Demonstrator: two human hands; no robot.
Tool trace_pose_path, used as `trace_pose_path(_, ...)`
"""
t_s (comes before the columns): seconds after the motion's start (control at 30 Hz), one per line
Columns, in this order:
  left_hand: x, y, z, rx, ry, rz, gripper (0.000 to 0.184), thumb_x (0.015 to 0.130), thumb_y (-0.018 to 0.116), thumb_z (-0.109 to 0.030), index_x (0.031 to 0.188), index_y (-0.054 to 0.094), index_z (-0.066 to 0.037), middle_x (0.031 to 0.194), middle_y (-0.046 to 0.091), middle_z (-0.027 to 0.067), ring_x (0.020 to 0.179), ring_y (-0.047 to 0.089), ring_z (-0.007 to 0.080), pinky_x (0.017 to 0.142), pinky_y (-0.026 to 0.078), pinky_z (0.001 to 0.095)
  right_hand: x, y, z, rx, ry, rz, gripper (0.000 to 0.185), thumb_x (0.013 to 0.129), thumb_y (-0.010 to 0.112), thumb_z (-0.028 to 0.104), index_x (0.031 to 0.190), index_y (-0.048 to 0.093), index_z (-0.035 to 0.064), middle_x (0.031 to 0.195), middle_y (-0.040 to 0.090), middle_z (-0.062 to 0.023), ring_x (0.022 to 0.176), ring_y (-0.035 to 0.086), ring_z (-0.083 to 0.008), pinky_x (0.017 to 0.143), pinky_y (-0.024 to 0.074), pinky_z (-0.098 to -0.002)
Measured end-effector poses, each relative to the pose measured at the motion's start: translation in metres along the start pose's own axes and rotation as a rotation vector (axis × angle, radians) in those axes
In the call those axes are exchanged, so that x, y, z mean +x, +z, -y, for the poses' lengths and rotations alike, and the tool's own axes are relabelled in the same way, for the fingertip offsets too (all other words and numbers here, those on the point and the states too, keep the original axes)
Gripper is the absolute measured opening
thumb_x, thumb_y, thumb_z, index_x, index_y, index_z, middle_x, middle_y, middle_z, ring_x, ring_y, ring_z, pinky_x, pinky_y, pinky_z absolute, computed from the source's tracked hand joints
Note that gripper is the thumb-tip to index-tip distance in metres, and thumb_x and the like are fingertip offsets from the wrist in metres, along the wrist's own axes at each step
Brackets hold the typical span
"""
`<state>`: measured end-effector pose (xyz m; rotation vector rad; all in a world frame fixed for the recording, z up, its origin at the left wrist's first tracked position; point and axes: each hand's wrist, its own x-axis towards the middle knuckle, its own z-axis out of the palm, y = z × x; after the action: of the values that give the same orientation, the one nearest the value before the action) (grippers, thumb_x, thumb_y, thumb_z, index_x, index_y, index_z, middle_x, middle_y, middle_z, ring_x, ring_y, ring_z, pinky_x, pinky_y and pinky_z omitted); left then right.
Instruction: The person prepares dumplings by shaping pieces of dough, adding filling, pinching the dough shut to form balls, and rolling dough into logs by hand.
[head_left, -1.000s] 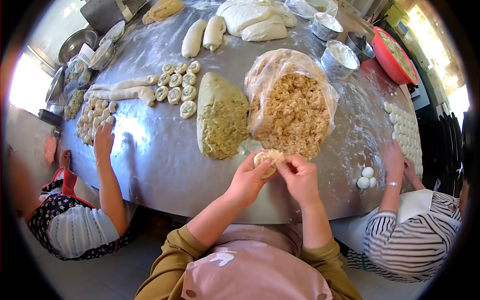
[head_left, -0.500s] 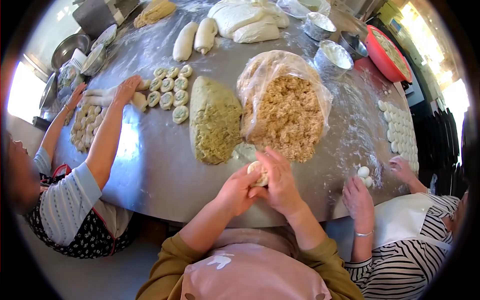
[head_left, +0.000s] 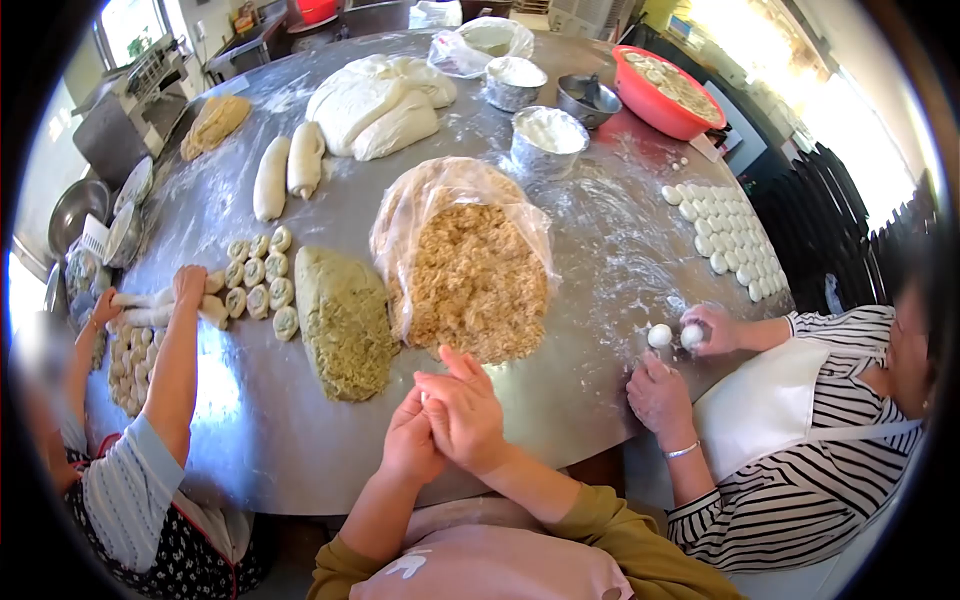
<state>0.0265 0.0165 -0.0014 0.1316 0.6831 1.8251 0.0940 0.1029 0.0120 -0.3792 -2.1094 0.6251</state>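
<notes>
In front of my body my two hands are pressed together over the table's near edge. My left hand [head_left: 412,440] is wrapped round a piece of dough, of which only a pale sliver [head_left: 425,397] shows. Across it lies my right hand [head_left: 465,412], palm against the dough, with its fingers pointing up and partly bent. Just beyond my hands is a large mound of crumbly orange-brown filling [head_left: 475,280], partly covered by a clear plastic bag [head_left: 415,205]. Left of that sits a long greenish mass of filling [head_left: 342,335].
A person on the left holds long dough rolls [head_left: 150,308] near spiral dough pieces [head_left: 258,272]. On the right, a person's hands handle small white dough balls [head_left: 659,335]. Farther back are a big dough slab [head_left: 370,105], bowls of flour [head_left: 550,135] and a red basin [head_left: 665,100].
My view has tilted up and turned right. My right hand has closed over the round dough piece that showed openly between my fingers. The person on the right now grips a white ball.
</notes>
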Motion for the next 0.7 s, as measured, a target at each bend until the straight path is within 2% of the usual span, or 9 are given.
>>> trace_pose_path(0.13,0.005,0.000,0.001,0.061,0.005,-0.039,0.039,0.103,0.037,-0.014,0.141,0.038,-0.005,0.139,0.047,0.0156,0.128,0.048,0.0269,0.107,0.042,0.0398,0.001,0.006,-0.005,0.075,0.038,-0.010,0.019,0.099,0.054,0.018,0.106,0.065,0.0042,0.100,0.071,-0.0103,0.114,0.063,-0.0305,0.099,0.0463,-0.0426)
trace_pose_path(0.23,-0.006,0.032,-0.009,-0.060,0.068,0.017,0.050,0.102,0.035,-0.010,0.151,0.024,-0.005,0.150,0.037,0.0145,0.139,0.037,0.0254,0.115,0.029,0.0392,0.005,0.007,-0.003,0.474,0.615,-0.084,0.029,0.105,0.044,0.022,0.111,0.063,0.0013,0.101,0.071,-0.0115,0.110,0.064,-0.0262,0.097,0.0482,-0.0379)
trace_pose_path(0.27,-0.005,0.030,-0.003,0.191,0.179,0.018,0.050,0.102,0.037,-0.010,0.150,0.026,-0.004,0.148,0.039,0.0144,0.137,0.039,0.0244,0.114,0.030,0.0376,0.006,0.005,-0.007,0.770,0.917,-0.085,0.039,0.107,0.036,0.028,0.119,0.058,-0.0020,0.112,0.068,-0.0152,0.109,0.063,-0.0238,0.095,0.0486,-0.0338)
trace_pose_path(0.37,-0.005,0.017,-0.005,0.911,0.438,-0.003,0.044,0.102,0.044,-0.011,0.144,0.038,-0.001,0.139,0.050,0.0130,0.128,0.047,0.0214,0.109,0.035,0.0342,0.010,0.001,0.001,1.016,0.797,-0.067,0.055,0.106,0.035,0.041,0.139,0.041,-0.0024,0.137,0.051,-0.0198,0.129,0.047,-0.0229,0.108,0.0367,-0.0352)
trace_pose_path(0.47,-0.007,0.015,-0.013,1.126,0.663,-0.066,0.030,0.102,0.045,-0.016,0.124,0.059,-0.001,0.126,0.058,0.0147,0.110,0.056,0.0235,0.099,0.042,0.0329,-0.003,0.008,0.011,1.254,0.910,-0.097,0.063,0.104,0.035,0.047,0.143,0.035,-0.0025,0.137,0.050,-0.0193,0.134,0.041,-0.0229,0.113,0.0308,-0.0376)
trace_pose_path(0.57,-0.005,0.014,-0.015,1.318,0.753,-0.056,0.047,0.104,0.035,-0.036,0.121,0.063,-0.003,0.136,0.048,0.0188,0.112,0.052,0.0280,0.099,0.039,0.0371,-0.011,0.007,0.011,1.055,0.690,0.131,0.049,0.105,0.040,0.040,0.127,0.046,-0.0031,0.127,0.054,-0.0139,0.119,0.050,-0.0176,0.104,0.0390,-0.0321)
trace_pose_path(0.63,-0.006,0.010,-0.016,1.430,0.784,-0.044,0.063,0.103,0.027,-0.048,0.126,0.061,-0.002,0.147,0.037,0.0198,0.121,0.047,0.0297,0.102,0.037,0.0401,-0.012,0.006,0.008,1.008,0.878,0.187,0.035,0.104,0.048,0.033,0.110,0.057,-0.0002,0.094,0.057,-0.0031,0.090,0.055,-0.0110,0.082,0.0459,-0.0252)
trace_pose_path(0.67,-0.010,0.008,-0.014,1.287,0.668,-0.023,0.079,0.099,0.022,-0.062,0.146,0.040,-0.001,0.155,0.022,0.0257,0.145,0.012,0.0382,0.115,0.018,0.0455,-0.010,0.001,0.008,0.845,0.866,0.218,0.031,0.103,0.049,0.030,0.105,0.059,0.0007,0.087,0.056,-0.0005,0.082,0.054,-0.0098,0.075,0.0464,-0.0239)
trace_pose_path(0.7,-0.010,0.009,-0.012,1.150,0.641,-0.014,0.086,0.096,0.020,-0.068,0.149,0.028,-0.001,0.157,0.014,0.0234,0.146,0.012,0.0354,0.115,0.018,0.0439,-0.004,-0.004,0.009,0.683,0.850,0.248,0.028,0.103,0.051,0.028,0.101,0.061,0.0016,0.080,0.055,0.0022,0.075,0.054,-0.0086,0.069,0.0468,-0.0225)
